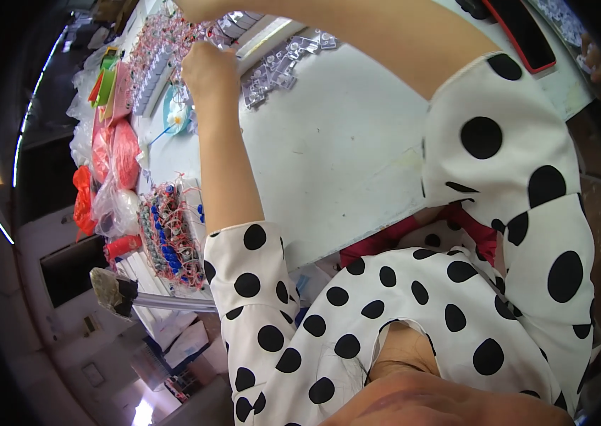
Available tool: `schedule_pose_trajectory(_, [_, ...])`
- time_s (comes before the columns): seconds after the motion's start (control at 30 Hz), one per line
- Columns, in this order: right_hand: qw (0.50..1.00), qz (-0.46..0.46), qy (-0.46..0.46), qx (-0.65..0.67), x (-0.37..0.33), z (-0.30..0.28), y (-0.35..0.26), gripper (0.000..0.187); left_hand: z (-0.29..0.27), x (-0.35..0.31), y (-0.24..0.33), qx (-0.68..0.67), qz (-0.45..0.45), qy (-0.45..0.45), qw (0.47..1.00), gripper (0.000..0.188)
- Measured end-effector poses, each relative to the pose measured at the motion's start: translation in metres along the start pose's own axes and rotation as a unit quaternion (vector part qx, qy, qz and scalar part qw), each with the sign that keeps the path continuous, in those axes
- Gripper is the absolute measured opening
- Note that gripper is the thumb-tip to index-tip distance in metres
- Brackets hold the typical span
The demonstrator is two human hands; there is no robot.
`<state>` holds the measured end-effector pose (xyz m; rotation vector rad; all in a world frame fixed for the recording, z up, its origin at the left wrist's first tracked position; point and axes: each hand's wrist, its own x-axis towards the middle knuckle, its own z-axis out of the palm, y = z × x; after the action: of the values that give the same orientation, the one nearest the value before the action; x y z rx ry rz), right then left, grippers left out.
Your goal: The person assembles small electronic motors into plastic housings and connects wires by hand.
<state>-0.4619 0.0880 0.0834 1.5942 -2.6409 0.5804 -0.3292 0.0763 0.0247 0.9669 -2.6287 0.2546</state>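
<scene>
Left hand (211, 67) curled, forearm (227, 156) outstretched; right hand (202, 8) at the view's upper edge

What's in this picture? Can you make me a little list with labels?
Left hand: upper left; fingers' grip hidden
Right hand: top edge, partly cut off
Clear pieces: piled right of left hand
Dish: blue, left of left hand
Wires: reddish bundle, lower than the dish
Phone: red-edged, upper right
Table: white
</scene>
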Motion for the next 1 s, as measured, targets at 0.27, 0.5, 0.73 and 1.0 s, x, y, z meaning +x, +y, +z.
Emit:
schedule_pose_trajectory(0.27, [0.966,-0.159,0.149,0.138,-0.108,-0.031,0.073,0.021,0.012,0.005,0.012,0.028,0.047,0.050,0.997,0.031])
schedule_pose_trajectory(0.5, [0.982,-0.097,-0.001,0.162,-0.269,-0.018,0.154,0.020,-0.054,-0.122,0.000,-0.281,-0.038,0.076,0.956,0.038])
schedule_pose_trajectory(0.73, [0.964,-0.015,-0.027,0.266,-0.359,-0.017,0.162,0.020,-0.034,-0.317,-0.030,-0.314,-0.090,0.143,0.934,0.027])
schedule_pose_trajectory(1.0, [0.956,0.026,0.049,0.287,-0.290,0.004,0.169,0.021,-0.027,-0.328,-0.004,-0.393,-0.175,0.199,0.880,0.027])
